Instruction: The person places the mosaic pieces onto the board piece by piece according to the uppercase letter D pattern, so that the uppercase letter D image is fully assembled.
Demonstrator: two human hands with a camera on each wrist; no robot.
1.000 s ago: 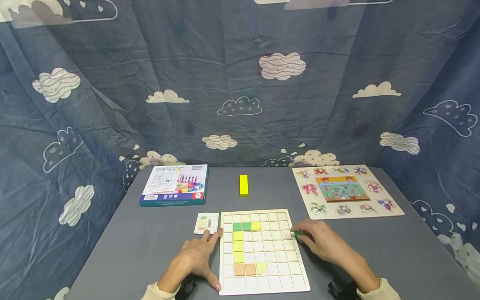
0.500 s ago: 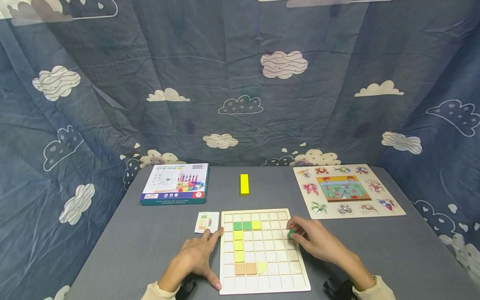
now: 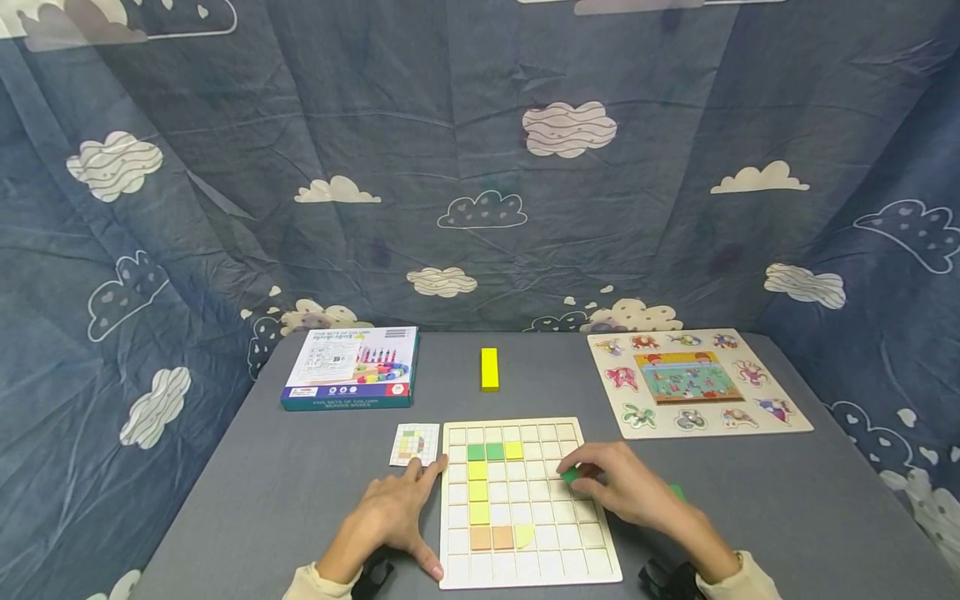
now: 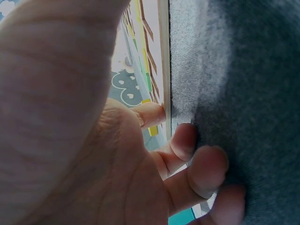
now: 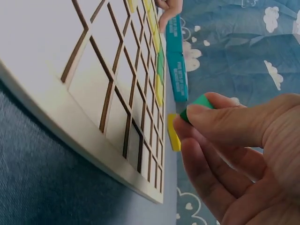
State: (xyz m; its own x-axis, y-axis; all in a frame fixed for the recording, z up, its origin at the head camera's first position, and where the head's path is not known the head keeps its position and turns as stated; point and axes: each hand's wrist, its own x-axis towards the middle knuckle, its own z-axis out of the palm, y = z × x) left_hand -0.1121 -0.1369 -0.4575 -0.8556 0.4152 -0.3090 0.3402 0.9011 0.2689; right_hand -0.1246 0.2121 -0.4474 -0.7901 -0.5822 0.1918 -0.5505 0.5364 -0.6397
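Note:
A pale wooden grid board [image 3: 555, 570] lies flat in front of me, with several green, yellow and orange tiles in its left columns. My left hand [image 3: 393, 512] rests at the board's left edge, its index fingertip and thumb touching the side, the other fingers on the cloth. My right hand [image 3: 626, 487] is over the board's right part and pinches a small green tile [image 5: 202, 102] between thumb and fingers. In the right wrist view the tile is held above the grid, its lower part covered by the thumb. A pale yellow rounded tile [image 3: 523, 536] sits beside the orange ones.
A small pattern card [image 3: 414, 444] lies left of the board. Behind stand a boxed game [image 3: 348, 369] and a yellow block [image 3: 489, 370]. An animal puzzle board [image 3: 611, 400] is at the back right. Another green piece [image 3: 677, 492] shows partly behind the right forearm.
My right hand has moved left from beside the board's right edge to over its squares, carrying the green tile. The left hand has stayed at the board's edge.

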